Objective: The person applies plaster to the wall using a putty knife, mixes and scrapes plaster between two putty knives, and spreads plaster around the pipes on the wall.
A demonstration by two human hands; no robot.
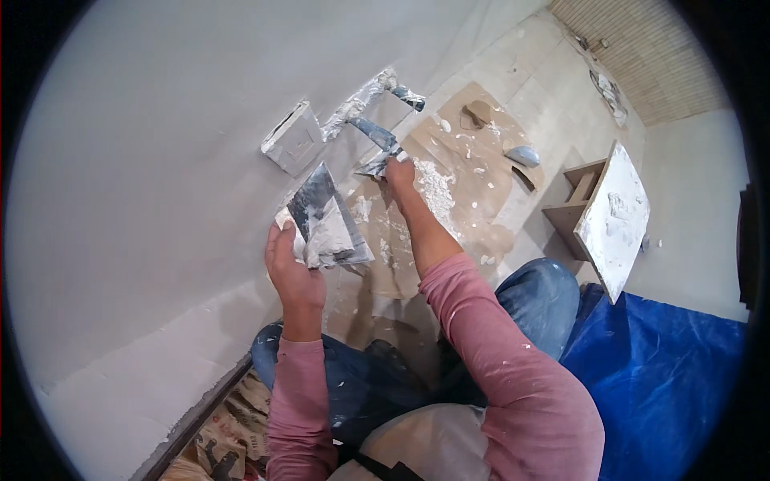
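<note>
My left hand (293, 260) grips a flat metal plastering trowel (325, 220) by its back edge, with a heap of white plaster on its plate. In my right hand (399, 172), fingers closed, is a putty knife (374, 134) smeared with plaster, reaching up to the wall just ahead of that hand. Wet white plaster (361, 100) forms a rough line on the grey wall (184, 144) beyond the knife. A white switch plate or box (293, 138) stands out from the wall left of the plaster. The exact contact of blade and wall is unclear.
Brown paper (493, 196) with white crumbs covers part of the floor; a pale blue curved piece (524, 155) lies on it. At right, a white board (616, 220) with plaster rests on a wooden stand (568, 216). A blue tarp (658, 377) spreads near my knee.
</note>
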